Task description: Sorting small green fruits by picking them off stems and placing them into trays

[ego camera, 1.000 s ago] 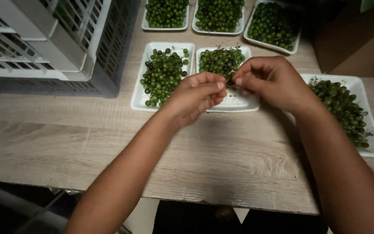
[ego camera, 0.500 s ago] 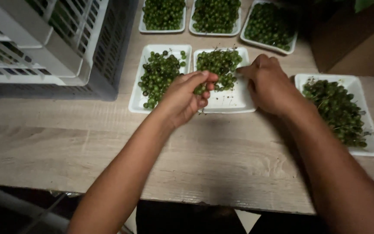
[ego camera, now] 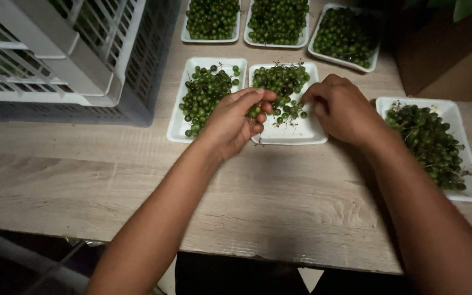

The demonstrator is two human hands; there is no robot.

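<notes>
My left hand (ego camera: 235, 121) hovers over the gap between two white foam trays and pinches a few small green berries (ego camera: 254, 111) between thumb and fingers. My right hand (ego camera: 344, 108) rests curled at the right rim of the middle tray (ego camera: 297, 134), its fingertips turned down among the green berries (ego camera: 282, 82) heaped there; what the fingers hold is hidden. The left tray (ego camera: 177, 127) carries a looser pile of green berries (ego camera: 203, 95).
Three more trays of berries (ego camera: 277, 21) line the far edge of the wooden table (ego camera: 279, 202). A tray of stemmed berries (ego camera: 430, 142) lies at right. Stacked grey plastic crates (ego camera: 61, 60) stand at left, a brown box (ego camera: 454, 65) at back right.
Both hands drew apart. My left hand moved left with berries pinched in it, and my right hand settled at the middle tray's right side.
</notes>
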